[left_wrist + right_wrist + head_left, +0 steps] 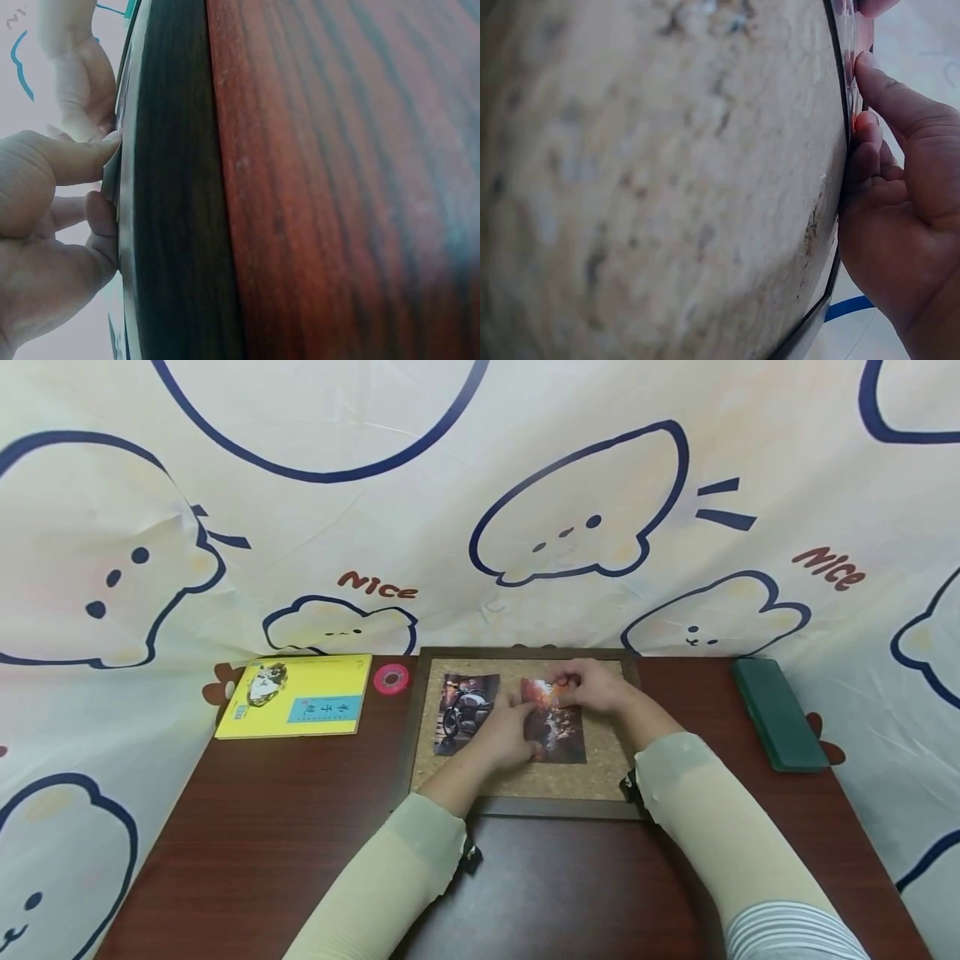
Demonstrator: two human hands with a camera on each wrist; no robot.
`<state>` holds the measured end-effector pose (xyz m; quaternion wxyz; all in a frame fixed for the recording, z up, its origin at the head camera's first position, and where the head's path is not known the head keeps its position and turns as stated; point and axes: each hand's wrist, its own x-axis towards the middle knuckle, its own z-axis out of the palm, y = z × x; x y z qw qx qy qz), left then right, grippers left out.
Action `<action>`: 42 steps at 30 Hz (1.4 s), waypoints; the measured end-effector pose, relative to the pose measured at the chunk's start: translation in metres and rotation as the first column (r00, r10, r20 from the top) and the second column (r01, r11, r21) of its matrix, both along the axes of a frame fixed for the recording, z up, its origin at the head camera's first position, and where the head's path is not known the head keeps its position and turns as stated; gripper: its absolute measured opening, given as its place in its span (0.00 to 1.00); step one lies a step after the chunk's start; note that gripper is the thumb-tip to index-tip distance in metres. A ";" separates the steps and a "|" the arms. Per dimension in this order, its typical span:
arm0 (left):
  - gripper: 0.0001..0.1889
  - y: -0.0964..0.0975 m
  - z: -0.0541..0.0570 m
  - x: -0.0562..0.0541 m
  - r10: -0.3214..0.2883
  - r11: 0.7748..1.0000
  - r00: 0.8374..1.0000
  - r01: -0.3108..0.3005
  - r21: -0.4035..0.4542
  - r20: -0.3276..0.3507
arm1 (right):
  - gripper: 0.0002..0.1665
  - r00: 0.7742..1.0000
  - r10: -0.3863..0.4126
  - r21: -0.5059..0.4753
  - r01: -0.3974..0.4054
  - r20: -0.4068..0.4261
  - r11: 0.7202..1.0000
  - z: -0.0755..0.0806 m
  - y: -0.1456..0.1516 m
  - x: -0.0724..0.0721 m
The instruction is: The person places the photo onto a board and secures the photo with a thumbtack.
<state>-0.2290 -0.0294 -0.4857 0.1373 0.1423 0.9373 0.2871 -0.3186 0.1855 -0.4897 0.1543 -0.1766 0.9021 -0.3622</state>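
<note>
A framed corkboard (555, 785) lies on the table, bearing two photos side by side. The one on the left, a motorcycle photo (461, 714), lies partly behind my left hand (506, 737). On the right is a photo with a fiery orange top and dark lower half (558, 739). My left hand pinches its left edge; in the left wrist view, thumb and fingers (101, 214) meet at a thin raised edge. At its upper right, my right hand (596, 687) holds the same photo between thumb (889, 94) and curled fingers, covering that corner.
Left of the board lie a yellow book (322, 681) and a round pink roll (392, 679). A dark green box (780, 714) rests at the table's right edge. Behind everything hangs a white cloth (450, 527) with blue cartoon outlines.
</note>
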 end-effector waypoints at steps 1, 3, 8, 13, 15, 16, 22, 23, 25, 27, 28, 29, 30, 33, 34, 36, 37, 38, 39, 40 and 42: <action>0.43 0.000 0.000 0.000 -0.001 1.000 1.000 0.001 0.005 0.001 | 0.23 1.000 -0.002 0.001 0.002 -0.001 1.000 0.000 0.000 0.000; 0.42 0.000 0.000 0.001 -0.003 1.000 1.000 0.003 0.010 0.001 | 0.23 1.000 -0.004 0.006 0.004 0.002 1.000 0.000 0.001 0.001; 0.41 0.002 0.001 0.001 0.007 1.000 1.000 -0.007 0.006 0.002 | 0.24 1.000 -0.008 0.034 0.007 0.013 0.999 0.003 0.002 0.003; 0.42 0.002 0.002 0.001 0.008 1.000 1.000 -0.008 0.009 0.006 | 0.23 1.000 0.000 0.073 -0.001 0.009 0.997 0.007 0.000 0.002; 0.42 0.002 0.002 0.001 0.006 1.000 1.000 -0.006 0.011 0.008 | 0.23 1.000 0.013 0.092 -0.013 0.002 0.996 0.008 0.000 0.002; 0.42 0.002 0.002 0.001 0.006 1.000 1.000 -0.006 0.010 0.008 | 0.23 1.000 0.018 0.101 -0.018 -0.002 0.995 0.009 -0.001 0.002; 0.42 0.002 0.004 0.002 0.006 1.000 1.000 -0.005 -0.014 0.002 | 0.24 1.000 0.028 0.120 -0.028 0.004 0.992 0.012 -0.003 0.003; 0.42 0.002 0.005 0.002 0.004 1.000 1.000 -0.004 -0.015 0.002 | 0.25 1.000 0.027 0.121 -0.028 0.008 0.992 0.012 -0.003 0.003; 0.43 0.002 0.006 0.002 0.005 1.000 1.000 -0.005 -0.014 0.011 | 0.25 1.000 0.025 0.125 -0.026 0.011 0.992 0.012 -0.004 0.004; 0.44 0.003 0.007 0.002 0.010 1.000 1.000 -0.010 -0.016 0.014 | 0.25 1.000 0.026 0.130 -0.027 0.006 0.991 0.013 -0.004 0.005; 0.45 0.003 0.008 0.002 0.012 1.000 1.000 -0.012 -0.018 0.014 | 0.25 1.000 0.030 0.132 -0.030 0.001 0.991 0.013 -0.004 0.005; 0.45 0.003 0.008 0.002 0.016 1.000 1.000 -0.016 -0.022 0.013 | 0.24 0.999 0.036 0.129 -0.035 -0.005 0.991 0.013 -0.004 0.006; 0.46 0.004 0.008 0.002 0.019 0.999 1.000 -0.019 -0.027 0.010 | 0.25 0.999 0.044 0.125 -0.042 -0.014 0.991 0.013 -0.004 0.007; 0.47 0.004 0.007 0.001 0.021 0.999 1.000 -0.021 -0.040 -0.002 | 0.27 0.997 0.071 0.107 -0.067 -0.034 0.992 0.014 -0.004 0.010; 0.47 0.004 0.007 0.001 0.021 0.999 1.000 -0.021 -0.039 -0.001 | 0.28 0.996 0.077 0.096 -0.073 -0.043 0.993 0.014 -0.004 0.011; 0.47 0.003 0.006 0.002 0.018 0.999 1.000 -0.018 -0.027 0.003 | 0.31 0.995 0.083 0.082 -0.078 -0.057 0.994 0.014 -0.002 0.015; 0.47 0.003 0.006 0.002 0.016 1.000 1.000 -0.016 -0.016 0.005 | 0.31 0.995 0.079 0.072 -0.075 -0.061 0.995 0.013 -0.001 0.016; 0.47 0.002 0.006 0.002 0.012 1.000 1.000 -0.012 -0.003 0.007 | 0.32 0.995 0.074 0.059 -0.070 -0.067 0.996 0.013 0.000 0.018; 0.47 0.002 0.005 0.003 0.009 1.000 1.000 -0.009 0.009 0.007 | 0.33 0.995 0.068 0.046 -0.065 -0.072 0.997 0.012 0.001 0.020; 0.47 0.001 0.005 0.003 0.004 1.000 1.000 -0.004 0.021 0.005 | 0.33 0.995 0.061 0.032 -0.059 -0.074 0.998 0.011 0.002 0.022; 0.47 -0.001 0.004 0.005 -0.006 0.999 1.000 0.006 0.048 -0.002 | 0.34 0.996 0.051 -0.001 -0.052 -0.075 0.999 0.011 0.005 0.026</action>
